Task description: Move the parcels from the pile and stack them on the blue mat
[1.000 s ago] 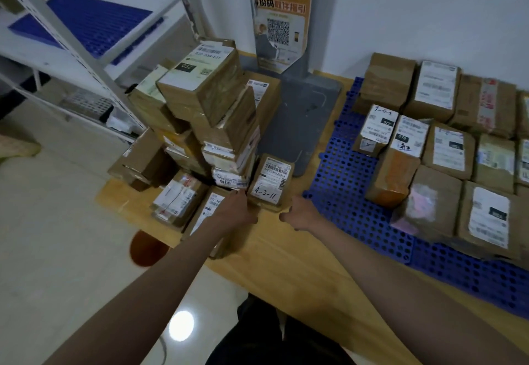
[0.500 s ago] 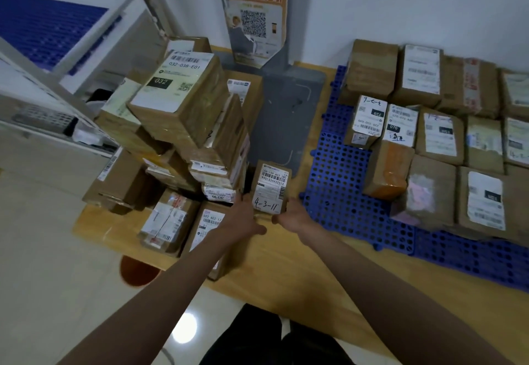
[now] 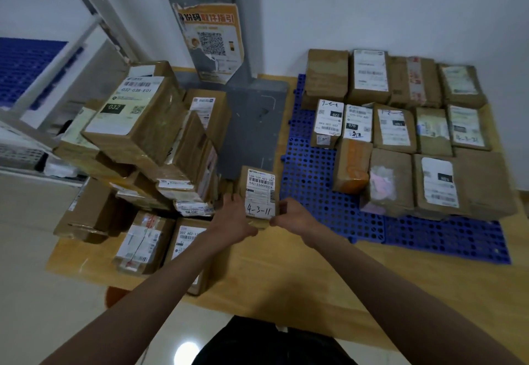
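Grip state, head view: left hand (image 3: 232,220) and right hand (image 3: 292,215) clamp opposite sides of a small brown cardboard parcel with a white label marked 4-3-11 (image 3: 260,192). It stands on the wooden bench (image 3: 286,273), between the leaning parcel pile (image 3: 148,147) and the perforated blue plastic mat (image 3: 312,175).

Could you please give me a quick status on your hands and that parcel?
Both hands, left and right, grip the 4-3-11 parcel beside the pile. Blue mat open on near-left. Nothing blocking.
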Tool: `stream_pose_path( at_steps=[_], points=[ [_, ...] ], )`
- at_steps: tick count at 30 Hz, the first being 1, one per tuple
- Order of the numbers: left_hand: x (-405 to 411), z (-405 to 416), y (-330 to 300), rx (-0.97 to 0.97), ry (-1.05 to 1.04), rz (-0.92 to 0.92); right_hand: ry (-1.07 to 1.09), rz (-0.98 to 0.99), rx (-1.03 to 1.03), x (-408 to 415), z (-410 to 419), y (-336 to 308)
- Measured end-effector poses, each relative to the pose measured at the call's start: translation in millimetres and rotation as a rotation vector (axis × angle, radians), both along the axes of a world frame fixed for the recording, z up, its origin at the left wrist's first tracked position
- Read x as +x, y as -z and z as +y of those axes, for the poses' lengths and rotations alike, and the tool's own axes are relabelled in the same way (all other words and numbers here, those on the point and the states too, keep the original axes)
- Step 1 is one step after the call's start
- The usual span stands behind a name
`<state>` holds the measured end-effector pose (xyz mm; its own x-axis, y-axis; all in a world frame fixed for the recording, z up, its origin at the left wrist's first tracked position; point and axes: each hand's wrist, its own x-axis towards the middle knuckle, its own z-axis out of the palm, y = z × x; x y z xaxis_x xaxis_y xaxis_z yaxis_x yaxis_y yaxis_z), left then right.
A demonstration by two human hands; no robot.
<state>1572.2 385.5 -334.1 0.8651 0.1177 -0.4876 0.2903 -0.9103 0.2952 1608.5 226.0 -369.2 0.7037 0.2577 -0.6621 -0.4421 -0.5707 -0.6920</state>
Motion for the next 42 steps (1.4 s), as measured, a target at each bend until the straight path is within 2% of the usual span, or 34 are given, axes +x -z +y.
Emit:
stream_pose_path(
  at_steps=[6, 12, 18, 22, 29, 34, 42],
  points=[
    [35.5, -37.4, -22.1, -0.071, 0.083, -0.039, 0.013, -0.120, -0.057, 28.9, -37.6, -19.2],
    [87.2, -71.8, -35.6, -0.119, 0.159, 0.001, 0.025, -0.218, -0.158, 65.0, -77.0, -32.5],
    [126.6, -88.7, -22.9, -0.189, 0.128, 0.062, 0.017, -0.237, -0.249, 89.9, -96.6, -32.7],
    [146.2, -95.4, -10.3, -0.161, 0.150, 0.098, -0.013, -0.217, -0.323, 105.8, -101.8, -25.4],
    [167.2, -106.0, 10.2, -0.180, 0.154, 0.125, -0.164, -0.303, -0.495, 119.1, -113.5, -8.7],
    [177.8, -111.1, 17.8, -0.201, 0.164, 0.129, -0.109, -0.262, -0.519, 124.5, -118.7, 1.0],
    [184.0, -115.7, 24.0, -0.168, 0.249, 0.132, -0.176, -0.190, -0.598, 136.3, -120.7, 5.0]
  ],
)
